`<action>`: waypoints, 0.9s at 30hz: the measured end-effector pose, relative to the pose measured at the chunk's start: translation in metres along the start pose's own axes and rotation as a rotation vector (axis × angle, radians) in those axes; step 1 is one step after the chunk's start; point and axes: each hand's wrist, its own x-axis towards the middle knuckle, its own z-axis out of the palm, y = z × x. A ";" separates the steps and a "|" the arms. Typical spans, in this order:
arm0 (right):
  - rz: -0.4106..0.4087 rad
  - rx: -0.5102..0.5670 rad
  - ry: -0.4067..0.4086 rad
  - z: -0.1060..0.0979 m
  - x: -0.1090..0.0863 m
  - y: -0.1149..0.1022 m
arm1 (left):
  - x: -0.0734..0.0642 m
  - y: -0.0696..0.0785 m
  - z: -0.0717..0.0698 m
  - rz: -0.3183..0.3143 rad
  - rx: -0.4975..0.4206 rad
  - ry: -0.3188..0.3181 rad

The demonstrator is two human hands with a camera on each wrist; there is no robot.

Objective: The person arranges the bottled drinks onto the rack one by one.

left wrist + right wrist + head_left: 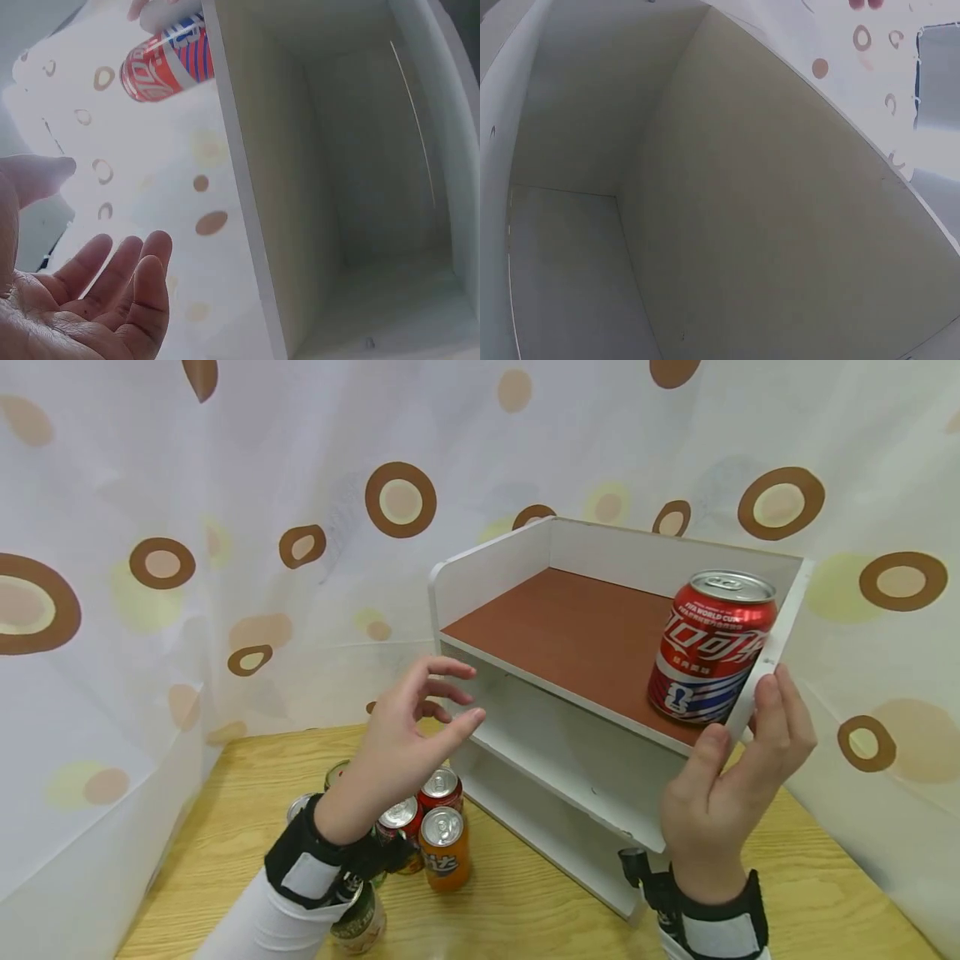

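Observation:
A red Coca-Cola can (711,647) stands upright on the brown top board (570,627) of a small white shelf unit (525,710), against its right side panel. My right hand (731,785) holds the front edge of that panel, thumb on the near side by the can's base and fingers along the outside. My left hand (408,735) hovers in front of the unit's left side, fingers loosely bent and apart, with nothing between them. In the left wrist view its palm (90,315) faces up, beside the unit's compartment (375,165); the can (169,60) shows beyond.
Several drink cans stand on the wooden table (517,910) below my left forearm, among them an orange can (445,852) and a dark green can (360,922). A patterned white curtain (300,468) hangs behind the unit. Under the top board are compartments (780,195).

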 end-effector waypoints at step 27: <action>0.009 0.001 0.017 0.002 -0.002 -0.003 | -0.101 -0.057 -0.044 -0.341 0.333 0.226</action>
